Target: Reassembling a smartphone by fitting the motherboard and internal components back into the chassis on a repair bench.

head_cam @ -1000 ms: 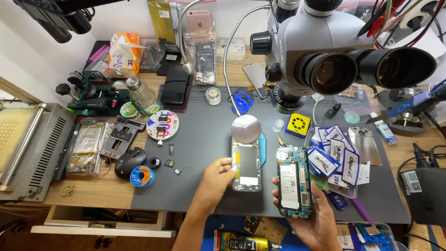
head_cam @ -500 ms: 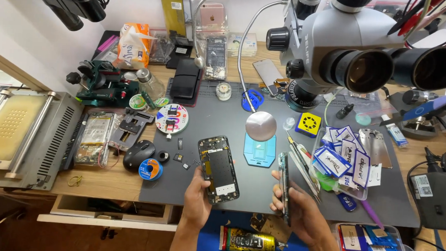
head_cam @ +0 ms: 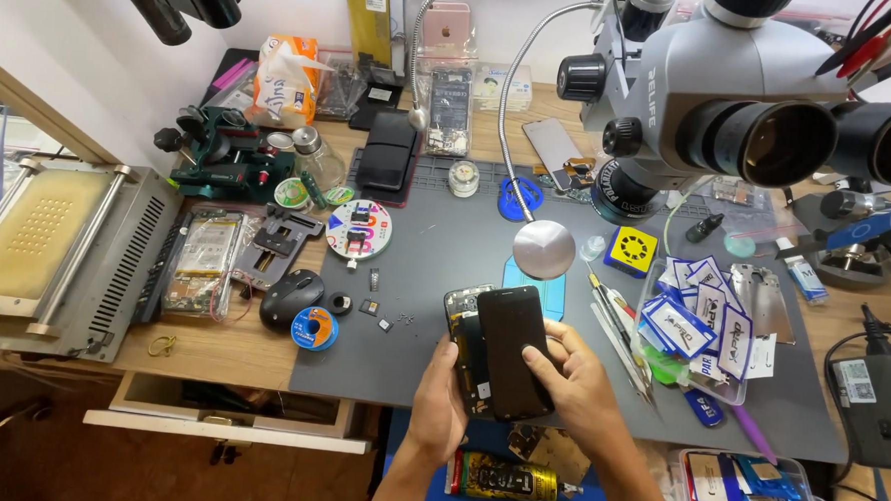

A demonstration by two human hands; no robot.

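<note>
My left hand grips the lower left edge of an opened phone body, its inner parts facing up. My right hand holds a black phone screen by its right side, fingers resting on the glass. The screen lies over the phone body and covers most of it, leaving only the body's left strip showing. Both are held just above the front edge of the grey work mat. Small screws and chips lie on the mat to the left of my hands.
A large microscope hangs over the right back. Tweezers and a tray of blue-white packets sit right of my hands. A mouse, solder roll, heating plate and open drawer are left. A yellow can lies below.
The two parts were held apart, the screen on edge in my right hand. Now the screen is laid flat over the phone body and my hands have come together.
</note>
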